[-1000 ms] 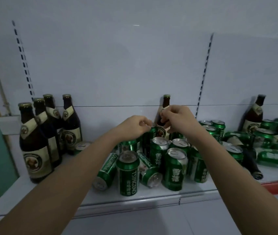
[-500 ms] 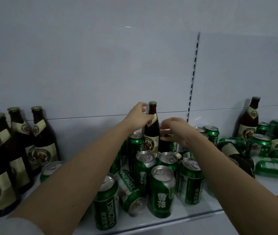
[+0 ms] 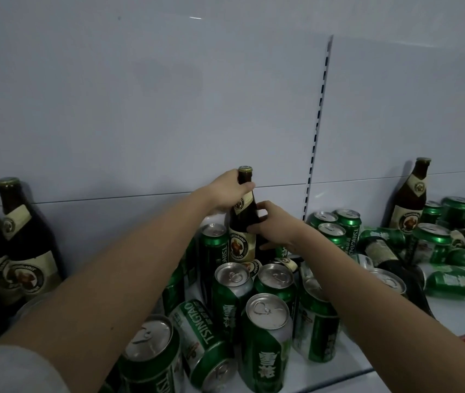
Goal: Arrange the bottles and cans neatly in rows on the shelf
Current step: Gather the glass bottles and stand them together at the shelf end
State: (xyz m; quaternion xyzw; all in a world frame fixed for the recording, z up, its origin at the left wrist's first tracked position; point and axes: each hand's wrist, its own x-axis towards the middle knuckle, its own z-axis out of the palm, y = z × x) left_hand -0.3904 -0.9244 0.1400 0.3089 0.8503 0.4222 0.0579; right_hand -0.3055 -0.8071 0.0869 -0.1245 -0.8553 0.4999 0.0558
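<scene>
Both hands are on the same bottle. The left hand (image 3: 227, 191) grips the neck of the upright brown bottle (image 3: 242, 222) just under its gold cap, fingers wrapped round the glass. The right hand (image 3: 275, 225) comes in from the other side and curls thumb and fingers round the shoulder and upper body, just above the cream label. The bottle stands tall at the back of the white shelf (image 3: 449, 310), close against the pale back panel (image 3: 146, 109), with its base hidden behind the cans in front of it.

In front of it sits a jumble of green cans. One upright can (image 3: 214, 245) stands right beside the bottle on its left, touching or nearly so. Nearer the camera, two silver-topped cans (image 3: 234, 293) stand side by side, and a large one (image 3: 268, 338) leans at the shelf's front edge. A can marked TSINGTAO (image 3: 200, 341) lies on its side between the front ones.

Over on the left, two more brown bottles (image 3: 24, 245) stand upright together, partly cut off by the frame edge. To the right of the slotted upright strip (image 3: 317, 129), three cans (image 3: 336, 228) cluster at the back, another brown bottle (image 3: 411, 199) stands against the panel, and green cans and a dark bottle lie tumbled around it. A grey sleeve (image 3: 13, 370) shows at the bottom left corner.
</scene>
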